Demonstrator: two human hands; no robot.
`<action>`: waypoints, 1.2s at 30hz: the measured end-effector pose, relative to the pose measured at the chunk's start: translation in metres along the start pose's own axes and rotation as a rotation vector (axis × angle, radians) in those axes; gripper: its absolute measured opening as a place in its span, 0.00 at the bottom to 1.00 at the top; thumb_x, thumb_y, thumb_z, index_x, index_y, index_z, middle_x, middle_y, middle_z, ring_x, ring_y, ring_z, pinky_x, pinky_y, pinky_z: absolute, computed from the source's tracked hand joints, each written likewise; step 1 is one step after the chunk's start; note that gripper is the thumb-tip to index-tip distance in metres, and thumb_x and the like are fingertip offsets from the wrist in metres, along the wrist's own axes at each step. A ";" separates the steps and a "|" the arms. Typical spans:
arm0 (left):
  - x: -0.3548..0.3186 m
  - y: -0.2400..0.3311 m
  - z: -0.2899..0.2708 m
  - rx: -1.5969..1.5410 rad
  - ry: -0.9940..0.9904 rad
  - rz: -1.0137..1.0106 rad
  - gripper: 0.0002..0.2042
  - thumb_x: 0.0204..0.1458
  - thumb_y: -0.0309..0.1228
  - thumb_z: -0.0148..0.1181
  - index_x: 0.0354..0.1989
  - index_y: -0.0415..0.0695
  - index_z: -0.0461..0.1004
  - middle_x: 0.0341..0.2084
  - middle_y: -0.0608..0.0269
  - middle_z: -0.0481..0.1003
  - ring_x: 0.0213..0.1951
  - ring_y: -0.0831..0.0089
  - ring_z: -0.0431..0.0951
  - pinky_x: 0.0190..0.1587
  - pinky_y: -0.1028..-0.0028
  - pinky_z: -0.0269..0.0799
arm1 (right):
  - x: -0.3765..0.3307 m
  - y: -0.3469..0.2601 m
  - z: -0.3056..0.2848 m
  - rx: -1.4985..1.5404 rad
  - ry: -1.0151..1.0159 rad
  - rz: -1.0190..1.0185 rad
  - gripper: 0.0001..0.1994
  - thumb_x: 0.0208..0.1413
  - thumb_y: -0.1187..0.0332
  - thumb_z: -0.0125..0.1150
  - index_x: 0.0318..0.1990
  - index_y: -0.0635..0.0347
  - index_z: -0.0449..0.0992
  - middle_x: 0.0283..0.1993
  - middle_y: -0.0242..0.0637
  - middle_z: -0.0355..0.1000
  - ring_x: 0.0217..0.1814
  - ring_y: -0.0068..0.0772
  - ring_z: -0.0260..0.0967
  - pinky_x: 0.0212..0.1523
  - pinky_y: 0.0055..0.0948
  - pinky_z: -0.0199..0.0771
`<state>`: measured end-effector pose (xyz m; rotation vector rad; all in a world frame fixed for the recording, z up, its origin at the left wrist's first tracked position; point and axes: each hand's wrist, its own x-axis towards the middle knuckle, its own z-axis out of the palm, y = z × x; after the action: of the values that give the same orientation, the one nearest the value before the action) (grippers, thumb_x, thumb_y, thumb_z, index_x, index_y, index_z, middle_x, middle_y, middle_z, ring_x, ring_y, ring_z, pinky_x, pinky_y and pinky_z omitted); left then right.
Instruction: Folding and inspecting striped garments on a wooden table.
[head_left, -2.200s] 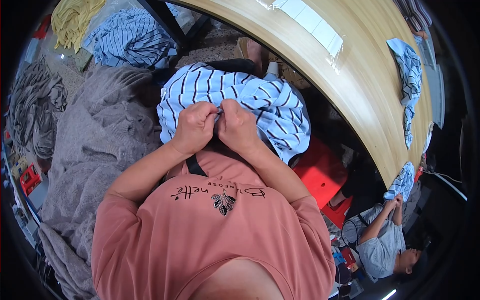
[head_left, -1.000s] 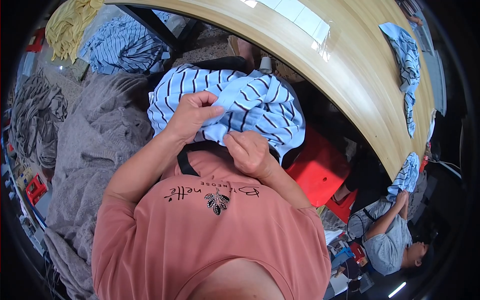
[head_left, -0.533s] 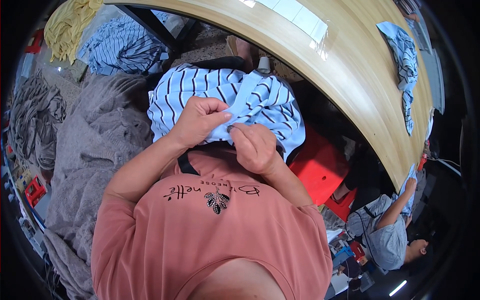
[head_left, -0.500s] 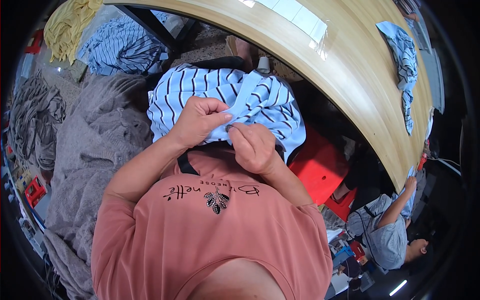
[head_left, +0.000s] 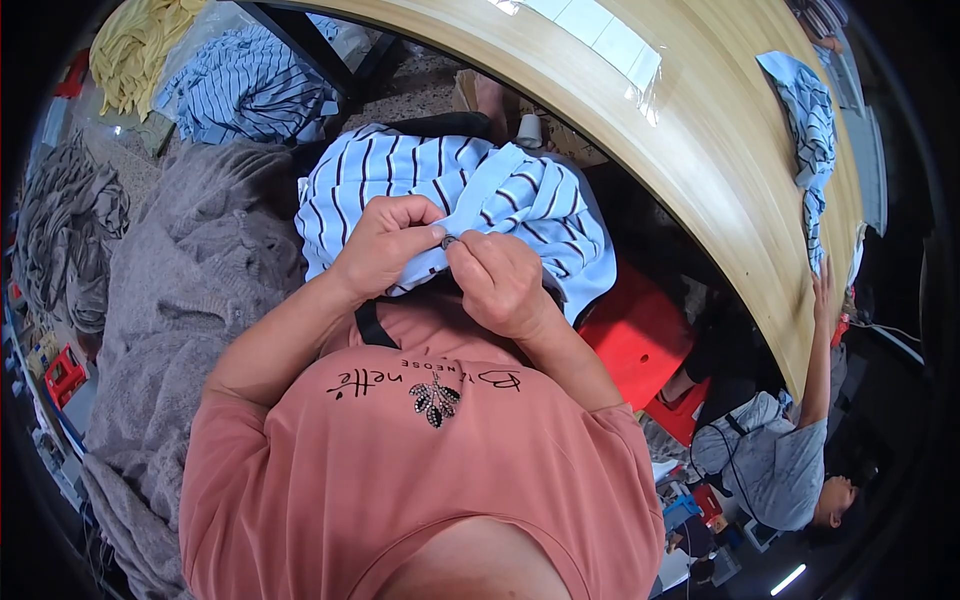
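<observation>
Across my lap lies a light blue garment (head_left: pixel 385 165) with dark stripes, its plain blue band running between my hands. My left hand (head_left: pixel 385 248) is closed, thumb and forefinger pinching the band's edge. Close beside that thumb, my right hand (head_left: pixel 500 282) pinches a small dark round button (head_left: pixel 448 242) against the cloth. The two hands' fingertips almost meet there. Whether the button is fixed to the fabric I cannot tell, and the undersides of both hands' fingers are hidden.
A wooden table (head_left: pixel 690 170) curves ahead and to the right, with a striped cloth piece (head_left: pixel 808 130) on it. Grey knitted fabric (head_left: pixel 190 270) is heaped at my left. A red stool (head_left: pixel 635 335) stands at right, near a co-worker (head_left: pixel 765 460). A white cone (head_left: pixel 529 130) sits beneath the table.
My right hand has shifted slightly left and up with the button, nearer my left thumb. The co-worker's arm now stretches out toward the striped cloth on the table.
</observation>
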<state>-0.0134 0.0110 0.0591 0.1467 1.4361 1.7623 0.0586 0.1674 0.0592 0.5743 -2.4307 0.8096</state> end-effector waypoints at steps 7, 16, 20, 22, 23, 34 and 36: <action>-0.006 0.003 -0.003 0.114 0.004 0.031 0.03 0.48 0.22 0.52 0.26 0.36 0.72 0.21 0.73 0.71 0.24 0.89 0.64 0.25 0.85 0.60 | 0.008 0.002 0.003 0.137 0.011 0.086 0.09 0.34 0.81 0.54 0.28 0.65 0.70 0.30 0.39 0.68 0.21 0.34 0.65 0.19 0.27 0.64; -0.007 0.006 -0.003 0.503 0.167 0.221 0.02 0.47 0.21 0.54 0.24 0.36 0.70 0.19 0.66 0.71 0.22 0.85 0.66 0.24 0.81 0.61 | 0.017 0.008 0.013 0.625 -0.130 0.515 0.06 0.39 0.83 0.54 0.27 0.66 0.69 0.27 0.38 0.69 0.24 0.28 0.67 0.25 0.22 0.66; -0.004 0.001 0.001 0.685 0.276 0.483 0.01 0.43 0.18 0.54 0.25 0.36 0.70 0.18 0.58 0.70 0.21 0.69 0.70 0.24 0.74 0.64 | 0.019 0.001 0.018 0.577 -0.069 0.733 0.05 0.40 0.82 0.54 0.27 0.67 0.69 0.22 0.37 0.67 0.24 0.22 0.65 0.26 0.20 0.66; -0.005 0.000 0.003 0.778 0.306 0.565 0.02 0.42 0.17 0.53 0.25 0.36 0.70 0.19 0.55 0.69 0.21 0.64 0.71 0.24 0.72 0.65 | 0.018 0.004 0.021 0.544 -0.052 0.716 0.05 0.40 0.82 0.53 0.28 0.67 0.69 0.22 0.36 0.67 0.24 0.20 0.65 0.26 0.20 0.65; -0.007 -0.001 0.003 0.830 0.317 0.603 0.03 0.42 0.16 0.53 0.25 0.36 0.70 0.19 0.55 0.69 0.21 0.62 0.71 0.24 0.71 0.66 | 0.019 0.007 0.020 0.614 -0.101 0.750 0.05 0.40 0.82 0.54 0.28 0.67 0.69 0.22 0.34 0.68 0.24 0.19 0.65 0.26 0.20 0.66; -0.008 -0.005 0.009 0.973 0.305 0.926 0.07 0.40 0.14 0.55 0.30 0.35 0.70 0.21 0.54 0.71 0.22 0.61 0.73 0.21 0.72 0.67 | 0.009 0.004 0.005 0.914 -0.103 0.841 0.07 0.40 0.82 0.55 0.30 0.67 0.71 0.25 0.31 0.69 0.25 0.14 0.63 0.25 0.18 0.65; -0.005 -0.006 0.010 0.972 0.308 0.936 0.07 0.41 0.14 0.55 0.30 0.35 0.70 0.21 0.54 0.71 0.21 0.62 0.73 0.21 0.72 0.67 | 0.009 -0.001 0.008 0.688 -0.016 0.763 0.07 0.39 0.83 0.54 0.29 0.66 0.70 0.23 0.33 0.68 0.23 0.17 0.63 0.23 0.20 0.64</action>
<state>-0.0016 0.0146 0.0597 1.2658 2.6322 1.5772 0.0495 0.1595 0.0589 -0.1722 -2.3347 1.9822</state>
